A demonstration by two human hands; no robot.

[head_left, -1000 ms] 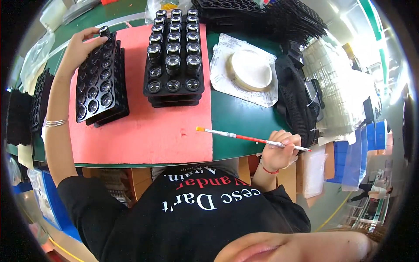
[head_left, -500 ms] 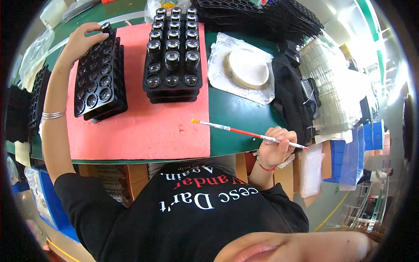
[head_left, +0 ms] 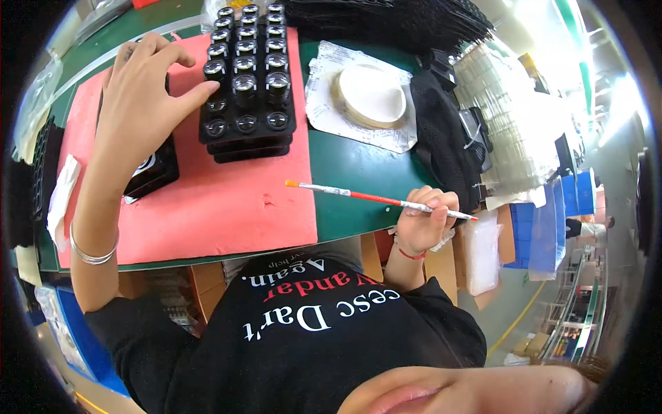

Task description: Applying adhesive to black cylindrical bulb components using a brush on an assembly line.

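Note:
My left hand [head_left: 141, 96] is open above the pink mat, its thumb and forefinger apart. The thumb tip is beside a black lens barrel [head_left: 214, 71] in the nearer left part of the middle tray stack; I cannot tell whether they touch. Several such glass-topped barrels stand upright in that black tray [head_left: 248, 143], and the nearest row sits lower. Beneath my left hand and forearm, another black tray [head_left: 153, 178] is mostly hidden. My right hand [head_left: 426, 219] grips a thin paintbrush [head_left: 372, 198] with a red and white handle, its orange bristles pointing left over the green table.
Both trays rest on a pink foam mat [head_left: 227, 221]. To their right, a round white dish [head_left: 372, 95] lies on a printed sheet [head_left: 321, 103]. A black mesh cloth [head_left: 441, 124] and stacked clear trays [head_left: 493, 114] are farther right. Black trays [head_left: 386, 27] are piled at the back.
My left hand has left the barrel at the left tray's far end and moved right to the middle stack. My right hand keeps hold of the paintbrush; the whole view has shifted slightly.

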